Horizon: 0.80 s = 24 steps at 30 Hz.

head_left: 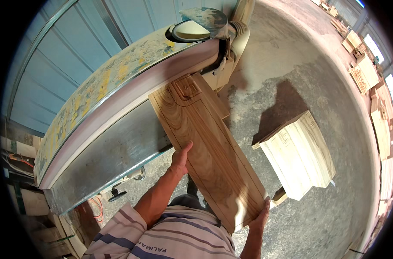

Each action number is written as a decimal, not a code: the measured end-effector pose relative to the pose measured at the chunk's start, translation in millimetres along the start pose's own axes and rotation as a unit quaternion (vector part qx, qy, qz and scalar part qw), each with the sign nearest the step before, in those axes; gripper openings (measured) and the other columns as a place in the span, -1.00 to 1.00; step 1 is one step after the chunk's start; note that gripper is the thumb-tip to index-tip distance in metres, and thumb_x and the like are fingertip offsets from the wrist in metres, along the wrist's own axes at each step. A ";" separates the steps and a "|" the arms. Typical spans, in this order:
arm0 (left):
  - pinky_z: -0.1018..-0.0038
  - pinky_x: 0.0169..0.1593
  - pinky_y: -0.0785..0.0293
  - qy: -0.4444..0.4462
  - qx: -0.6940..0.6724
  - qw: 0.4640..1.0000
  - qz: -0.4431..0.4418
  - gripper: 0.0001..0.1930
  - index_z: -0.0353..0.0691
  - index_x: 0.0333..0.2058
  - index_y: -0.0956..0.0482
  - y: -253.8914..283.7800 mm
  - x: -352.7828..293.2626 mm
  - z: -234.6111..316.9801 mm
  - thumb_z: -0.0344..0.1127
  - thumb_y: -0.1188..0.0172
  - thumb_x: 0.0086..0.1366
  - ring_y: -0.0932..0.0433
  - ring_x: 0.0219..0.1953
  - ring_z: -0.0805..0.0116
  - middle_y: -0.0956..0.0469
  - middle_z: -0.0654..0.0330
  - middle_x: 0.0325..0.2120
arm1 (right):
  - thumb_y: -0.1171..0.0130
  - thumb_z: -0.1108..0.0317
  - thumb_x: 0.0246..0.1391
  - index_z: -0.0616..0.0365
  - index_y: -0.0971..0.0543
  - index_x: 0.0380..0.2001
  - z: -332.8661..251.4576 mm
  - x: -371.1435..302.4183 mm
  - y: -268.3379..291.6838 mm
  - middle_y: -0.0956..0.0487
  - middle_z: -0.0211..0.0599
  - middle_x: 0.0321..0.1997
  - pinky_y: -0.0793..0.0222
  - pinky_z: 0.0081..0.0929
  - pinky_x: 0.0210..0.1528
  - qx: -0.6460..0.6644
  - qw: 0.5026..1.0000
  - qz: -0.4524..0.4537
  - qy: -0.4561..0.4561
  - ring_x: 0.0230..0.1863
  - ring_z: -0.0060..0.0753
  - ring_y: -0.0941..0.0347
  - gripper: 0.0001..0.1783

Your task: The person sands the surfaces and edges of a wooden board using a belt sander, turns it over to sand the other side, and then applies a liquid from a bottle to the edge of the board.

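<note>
A long wooden panel [216, 155] with a grooved border and a squared carved motif at its far end lies slantwise across my front. My left hand [181, 159] is closed on its left edge, thumb on top and the other fingers hidden beneath. At the near right corner, my right hand [261, 215] grips the panel's edge. The far end rests over the metal table [114, 144] of a belt sander, close against its long pinkish sanding belt [136, 93]. Whether wood and belt touch, I cannot tell.
The sander's worn yellow-grey cover [101, 82] curves along the left, with a dust hose [240, 39] at its far end. Right of me stands a stack of pale wooden boards [298, 155] on the concrete floor. A black handwheel [117, 194] sits below the table.
</note>
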<state>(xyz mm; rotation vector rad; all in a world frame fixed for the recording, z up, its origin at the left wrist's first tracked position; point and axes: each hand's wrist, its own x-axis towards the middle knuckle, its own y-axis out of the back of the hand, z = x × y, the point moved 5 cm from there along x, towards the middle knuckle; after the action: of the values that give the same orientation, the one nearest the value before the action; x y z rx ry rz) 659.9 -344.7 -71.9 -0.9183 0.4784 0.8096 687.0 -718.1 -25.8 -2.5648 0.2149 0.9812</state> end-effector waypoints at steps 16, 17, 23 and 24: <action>0.11 0.13 -0.29 -0.015 0.019 0.999 -0.034 -0.21 -0.20 0.13 -0.21 9.1 15.5 -1.8 -0.06 -0.38 -0.03 -0.32 0.09 0.11 -0.32 0.11 0.07 | 0.10 -0.05 0.17 0.21 -0.29 0.13 -1.7 0.7 1.4 -0.37 -0.16 0.11 -0.33 -0.29 0.09 -0.018 0.998 -0.057 0.024 0.06 -0.22 -0.37 -0.37; 0.11 0.12 -0.30 -0.010 0.023 0.999 -0.030 -0.21 -0.20 0.12 -0.21 12.2 18.4 -2.4 -0.05 -0.38 -0.03 -0.32 0.09 0.11 -0.33 0.11 0.06 | 0.11 -0.04 0.18 0.21 -0.29 0.13 0.2 2.9 4.0 -0.37 -0.17 0.11 -0.32 -0.29 0.10 -0.006 0.998 -0.055 0.014 0.06 -0.23 -0.37 -0.38; 0.13 0.10 -0.34 0.001 0.024 1.000 -0.018 -0.25 -0.22 0.11 -0.23 7.7 9.5 -5.5 -0.06 -0.36 0.00 -0.36 0.06 0.13 -0.36 0.11 0.04 | 0.06 -0.08 0.13 0.27 -0.33 0.07 4.1 5.2 13.9 -0.43 -0.12 0.02 -0.40 -0.29 0.00 -0.010 0.998 -0.053 0.041 -0.03 -0.17 -0.43 -0.35; 0.14 0.10 -0.35 0.000 0.020 1.000 -0.022 -0.25 -0.23 0.11 -0.23 8.7 7.5 -9.0 -0.06 -0.36 0.00 -0.37 0.06 0.14 -0.36 0.11 0.03 | 0.06 -0.09 0.13 0.27 -0.33 0.07 0.4 1.5 12.3 -0.43 -0.13 0.03 -0.40 -0.28 0.00 -0.010 0.997 -0.056 0.043 -0.02 -0.17 -0.42 -0.34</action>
<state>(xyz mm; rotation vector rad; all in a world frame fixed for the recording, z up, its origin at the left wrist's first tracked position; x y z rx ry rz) 657.4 -346.3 -86.2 -0.8897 0.4716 0.7576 684.5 -729.2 -30.8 -2.6085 0.0829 0.8359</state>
